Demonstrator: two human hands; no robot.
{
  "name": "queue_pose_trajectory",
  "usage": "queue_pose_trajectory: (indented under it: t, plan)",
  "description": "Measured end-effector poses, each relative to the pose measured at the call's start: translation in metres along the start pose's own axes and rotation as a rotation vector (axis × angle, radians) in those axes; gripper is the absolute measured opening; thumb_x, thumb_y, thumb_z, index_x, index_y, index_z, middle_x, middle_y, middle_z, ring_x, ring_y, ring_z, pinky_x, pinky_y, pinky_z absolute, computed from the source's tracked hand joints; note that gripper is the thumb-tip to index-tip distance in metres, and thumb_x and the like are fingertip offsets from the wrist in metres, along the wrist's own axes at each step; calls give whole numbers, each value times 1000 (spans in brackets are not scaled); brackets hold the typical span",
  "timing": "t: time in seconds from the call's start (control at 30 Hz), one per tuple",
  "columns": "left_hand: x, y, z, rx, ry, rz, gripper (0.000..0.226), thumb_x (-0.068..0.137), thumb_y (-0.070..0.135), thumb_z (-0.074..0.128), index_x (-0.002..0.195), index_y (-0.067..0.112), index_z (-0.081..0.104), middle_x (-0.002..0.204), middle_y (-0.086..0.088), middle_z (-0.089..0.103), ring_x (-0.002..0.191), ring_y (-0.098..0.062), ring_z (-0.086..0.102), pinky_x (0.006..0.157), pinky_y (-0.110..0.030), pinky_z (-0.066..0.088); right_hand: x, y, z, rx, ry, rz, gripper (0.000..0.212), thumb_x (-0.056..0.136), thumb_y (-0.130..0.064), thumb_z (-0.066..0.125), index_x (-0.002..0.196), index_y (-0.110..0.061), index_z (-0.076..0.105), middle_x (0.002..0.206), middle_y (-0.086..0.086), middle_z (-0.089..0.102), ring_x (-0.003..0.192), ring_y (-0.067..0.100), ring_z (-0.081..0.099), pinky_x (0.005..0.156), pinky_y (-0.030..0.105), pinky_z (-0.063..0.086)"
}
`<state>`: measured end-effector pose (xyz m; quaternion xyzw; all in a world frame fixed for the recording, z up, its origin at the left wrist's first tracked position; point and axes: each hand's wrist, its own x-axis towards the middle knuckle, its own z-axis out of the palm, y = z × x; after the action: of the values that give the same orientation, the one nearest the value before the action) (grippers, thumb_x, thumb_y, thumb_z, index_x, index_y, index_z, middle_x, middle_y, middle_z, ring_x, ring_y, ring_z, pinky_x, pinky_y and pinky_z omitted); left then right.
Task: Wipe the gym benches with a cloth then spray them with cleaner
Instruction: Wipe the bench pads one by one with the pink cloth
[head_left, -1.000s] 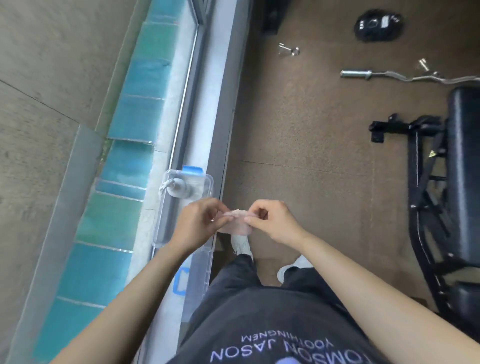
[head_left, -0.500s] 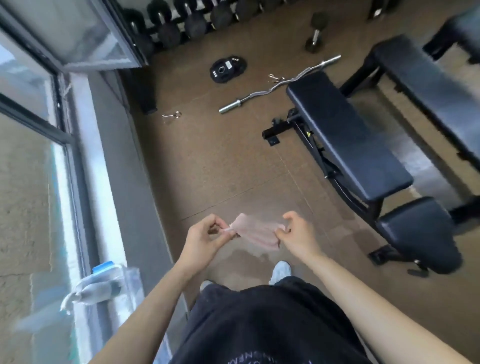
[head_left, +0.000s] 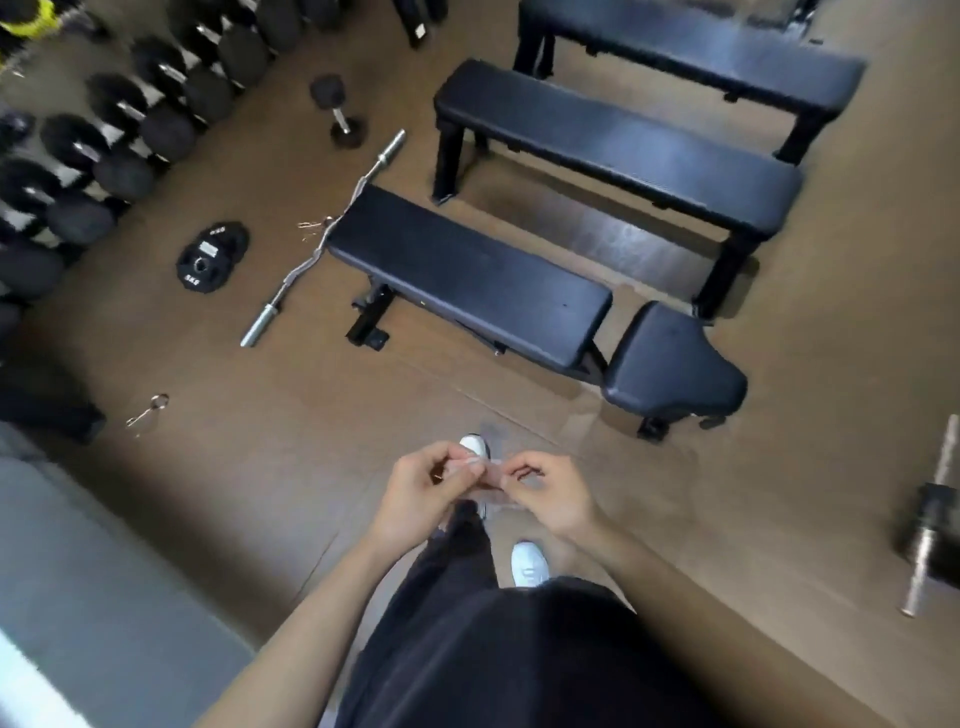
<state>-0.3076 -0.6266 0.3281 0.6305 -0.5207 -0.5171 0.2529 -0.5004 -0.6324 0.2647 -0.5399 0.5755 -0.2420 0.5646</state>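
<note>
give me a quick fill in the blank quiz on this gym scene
1. The left hand and right hand both pinch a small pale ____.
2. ____ black benches stand ahead.
3. The curl bar lies on the ____ beside the nearest bench.
4. The weight plate lies between the curl bar and the racked ____.
Missing words: cloth; three; floor; dumbbells.

The cloth (head_left: 485, 475) pinched between left hand (head_left: 423, 486) and right hand (head_left: 553, 496) looked like thin, soft, pale-pink fabric. Ahead of the grip, the nearest bench (head_left: 467, 275) wore smooth black upholstery with a dull sheen, and the middle bench (head_left: 613, 140) beyond shone glossier. Up-left of the grip, the curl bar (head_left: 322, 244) gleamed as bright metal and the weight plate (head_left: 212, 257) looked matt black. Under the grip, the floor (head_left: 260, 467) was matt brown.
</note>
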Motion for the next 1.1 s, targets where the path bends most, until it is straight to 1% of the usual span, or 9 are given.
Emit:
queue_pose_trajectory:
  t: [0.2,0.33,0.43,0.53,0.7,0.83,0.9,1.0,1.1]
  plan:
    - [97,30,11,-92,-196,62,9,96,5,67,87,5,71,75,7,73,72,-4,64,73,-22,52,29,11,-52,-95,79,120,17,85,-14,60,90,1,67,84,15,67,73,10,56,70,32,45]
    - [166,53,22,-18,-439,100,12,96,17,70,84,16,71,80,-10,72,76,-18,63,77,-36,49,65,2,-72,-9,220,121,46,83,-5,76,111,-40,66,103,-5,62,102,4,57,85,8,41]
    - [214,73,30,25,-564,142,21,94,25,72,74,29,67,82,-9,72,82,-23,69,79,-36,51,98,0,-88,-31,298,154,18,86,-13,77,95,-27,72,104,-1,56,98,5,57,83,6,40]
    - [257,89,38,38,-556,182,13,93,17,72,81,18,69,69,2,64,71,-10,58,70,-26,44,126,14,-108,-54,429,171,13,85,-17,78,75,-23,70,89,-10,59,86,6,57,75,12,41]
    - [309,102,65,36,-498,156,6,94,6,70,88,6,73,80,2,71,74,-5,61,72,-16,46,145,53,-143,-121,428,313,13,82,-38,69,87,-26,70,90,-13,65,90,13,60,76,26,43]
    - [344,91,110,105,-414,82,10,94,3,69,91,-6,71,75,7,69,67,4,60,67,-9,44,146,100,-184,-30,487,399,4,80,-30,70,79,-28,67,77,-11,67,75,11,60,72,34,49]
    - [355,85,139,130,-378,33,10,94,-3,66,92,-13,67,76,0,65,62,7,59,64,-8,45,144,119,-210,-32,507,382,21,82,-17,68,64,-22,59,70,0,62,70,17,56,70,40,48]
    - [374,70,185,167,-376,-39,5,93,-6,66,88,-5,66,73,-6,62,58,4,58,61,-10,46,149,147,-252,-100,489,393,18,87,-14,70,71,-6,70,77,15,68,75,32,63,71,46,49]
    - [403,51,231,248,-389,-68,14,92,8,73,80,14,68,76,-3,67,69,-14,59,67,-23,48,162,189,-294,-53,542,445,17,87,-17,72,72,-10,69,75,6,67,73,24,61,73,44,49]
